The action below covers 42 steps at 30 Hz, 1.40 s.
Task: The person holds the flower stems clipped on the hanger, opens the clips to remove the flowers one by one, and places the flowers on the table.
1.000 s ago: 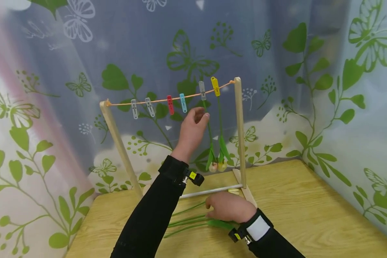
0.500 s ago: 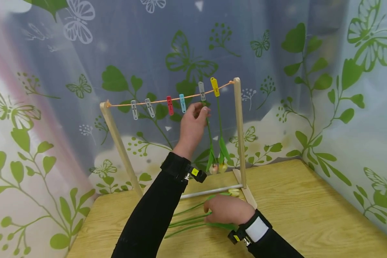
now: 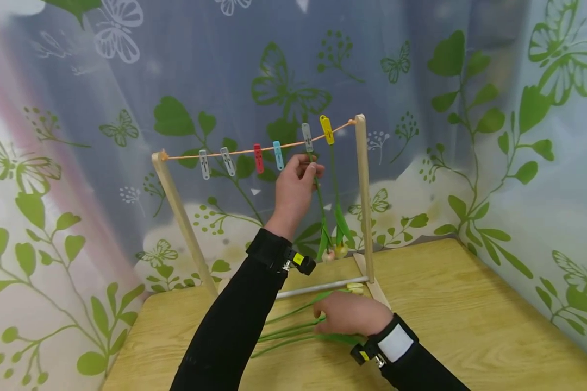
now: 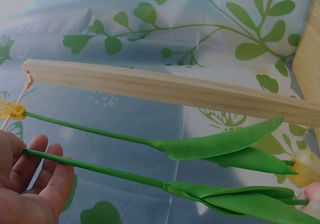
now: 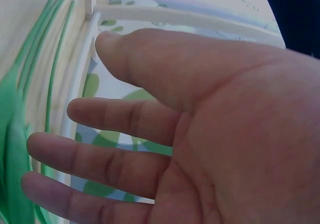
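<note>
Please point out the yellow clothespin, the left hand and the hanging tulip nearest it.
Yellow clothespin (image 3: 327,130): head view, middle of its body.
Left hand (image 3: 294,189): head view, back of the hand.
Hanging tulip (image 4: 175,189): left wrist view, base of its leaves.

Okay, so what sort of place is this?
Probably a corner of an indoor room set up for tabletop work: there's a wood-grain table, leaf-and-butterfly printed curtains around it, and a small wooden frame with a cord of clothespins.

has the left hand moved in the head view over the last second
Yes. Against the wooden post at right, the left hand has shifted slightly up and rightward.
</note>
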Tool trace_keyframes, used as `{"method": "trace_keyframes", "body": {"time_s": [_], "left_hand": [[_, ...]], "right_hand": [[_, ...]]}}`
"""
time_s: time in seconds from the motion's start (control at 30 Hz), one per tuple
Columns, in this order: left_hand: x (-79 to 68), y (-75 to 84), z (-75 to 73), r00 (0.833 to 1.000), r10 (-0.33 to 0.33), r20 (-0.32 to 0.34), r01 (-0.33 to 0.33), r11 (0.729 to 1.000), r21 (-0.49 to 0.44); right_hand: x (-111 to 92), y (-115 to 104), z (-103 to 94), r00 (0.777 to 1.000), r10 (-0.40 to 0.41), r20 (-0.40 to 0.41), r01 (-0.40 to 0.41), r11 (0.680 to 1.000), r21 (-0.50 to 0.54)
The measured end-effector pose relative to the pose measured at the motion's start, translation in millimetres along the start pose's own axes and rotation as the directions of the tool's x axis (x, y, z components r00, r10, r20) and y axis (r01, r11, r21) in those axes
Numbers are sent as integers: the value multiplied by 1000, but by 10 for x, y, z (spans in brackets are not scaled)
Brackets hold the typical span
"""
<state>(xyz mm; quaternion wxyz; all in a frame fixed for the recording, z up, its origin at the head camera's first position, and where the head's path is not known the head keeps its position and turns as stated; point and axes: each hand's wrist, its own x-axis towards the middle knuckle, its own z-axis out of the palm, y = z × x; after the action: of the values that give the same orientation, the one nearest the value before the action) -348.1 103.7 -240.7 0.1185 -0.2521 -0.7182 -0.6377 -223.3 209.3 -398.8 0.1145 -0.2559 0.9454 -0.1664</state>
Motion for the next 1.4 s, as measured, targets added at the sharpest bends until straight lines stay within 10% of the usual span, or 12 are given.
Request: {"method": "trace_keyframes", "body": {"time_s": [0.4,0.73,1.03,1.4], "left_hand": [[-11,29,-5,1000,-3,-2,3,1000,27],[-34,-13,23,1000,24,9,-25,999,39],[-70,-2,21,1000,12,16,-12,1000,11],[-69,-58,4,1000,0,6,0,1000,-2]], "right_hand": [[-111,243,-295,993,-51,-103,53,998,21],[-264,251,-1326,975,-82,-205,55,989,-135],[-390,37,-2260,877,-224,-424,100,950,-295],[-456,-195,-2969,911,-148,-385,-38,900,-434]]}}
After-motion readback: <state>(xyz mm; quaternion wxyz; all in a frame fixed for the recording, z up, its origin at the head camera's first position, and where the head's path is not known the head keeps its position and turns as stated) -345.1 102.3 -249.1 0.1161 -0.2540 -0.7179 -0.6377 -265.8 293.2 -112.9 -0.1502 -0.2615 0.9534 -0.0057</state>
